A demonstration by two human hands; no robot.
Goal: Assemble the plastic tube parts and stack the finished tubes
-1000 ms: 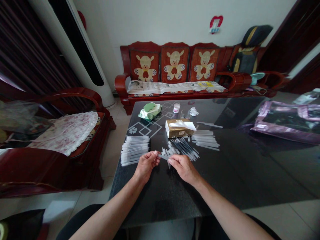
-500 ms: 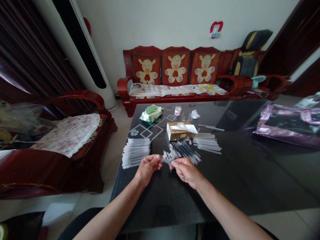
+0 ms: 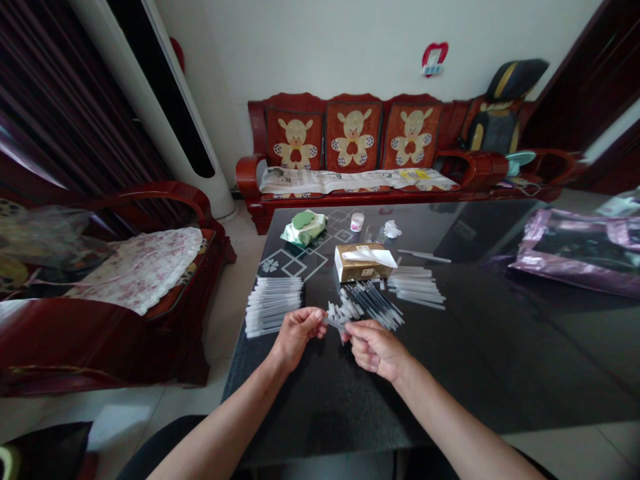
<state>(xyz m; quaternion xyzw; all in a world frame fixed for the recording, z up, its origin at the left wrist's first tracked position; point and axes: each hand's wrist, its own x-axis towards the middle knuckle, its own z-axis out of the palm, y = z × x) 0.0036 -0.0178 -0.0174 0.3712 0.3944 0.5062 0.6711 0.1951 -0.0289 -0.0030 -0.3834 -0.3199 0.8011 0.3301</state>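
Observation:
Between my two hands is a thin translucent pen [image 3: 334, 324], held above the table's near side. My left hand [image 3: 303, 330] pinches its left end between thumb and fingertips. At the other end, my right hand [image 3: 376, 345] is closed with thumb and forefinger on it; its other fingers are curled. Just beyond the hands lie small whitish pen caps [image 3: 346, 303] and a fan of dark pen refills [image 3: 375, 303]. A neat row of whitish pens [image 3: 274, 303] is left of them. Translucent pen barrels [image 3: 416, 287] lie to the right.
Behind the pen parts stands a gold tissue box [image 3: 364, 264] on the dark table [image 3: 480, 360]. Farther back are a green wipes pack [image 3: 304, 228], a small white tub [image 3: 357, 222] and crumpled tissue [image 3: 392, 229]. A purple-edged plastic bag [image 3: 575, 250] lies at the right.
My right hand has turned slightly, and its fingers sit a little differently on the pen. My left hand keeps its pinch. The whole view has shifted slightly.

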